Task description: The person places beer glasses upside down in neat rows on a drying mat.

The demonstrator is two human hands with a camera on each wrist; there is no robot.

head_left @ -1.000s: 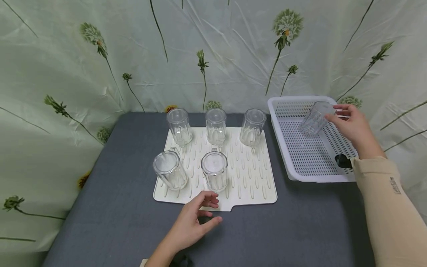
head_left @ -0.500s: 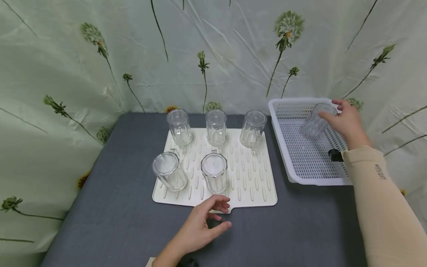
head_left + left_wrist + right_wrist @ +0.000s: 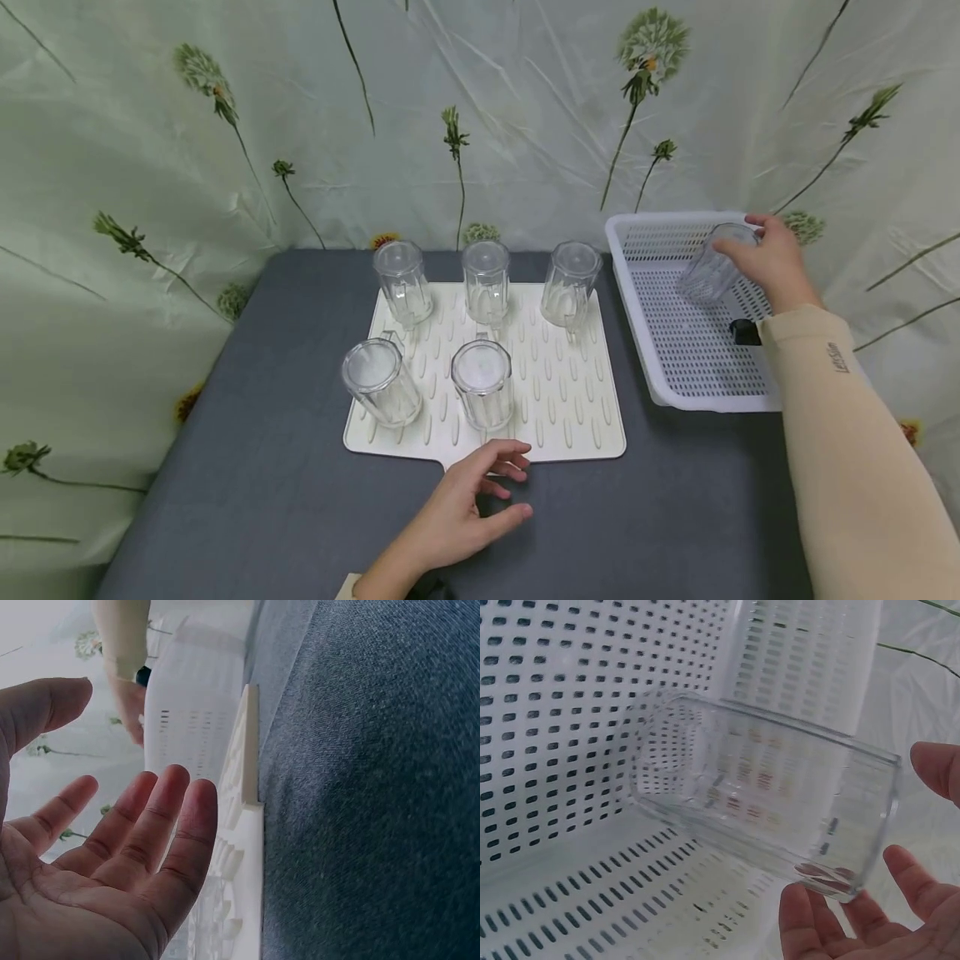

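A clear glass mug stands tilted in the white perforated basket at the right; no handle shows on it. My right hand is around its upper end. In the right wrist view the fingertips meet the lower side of the mug, while the thumb is apart from it. My left hand hovers at the near edge of the white ridged drying mat, fingers loosely bent, holding nothing. Nearest to it is another glass mug on the mat.
Several more handled glass mugs stand on the mat, among them a front-left mug and a back-right mug. A dark grey cloth covers the table. Behind hangs a flower-printed curtain.
My right hand has shifted left and closer around the mug in the basket, which keeps its place. My left hand has drifted right along the mat's near edge.
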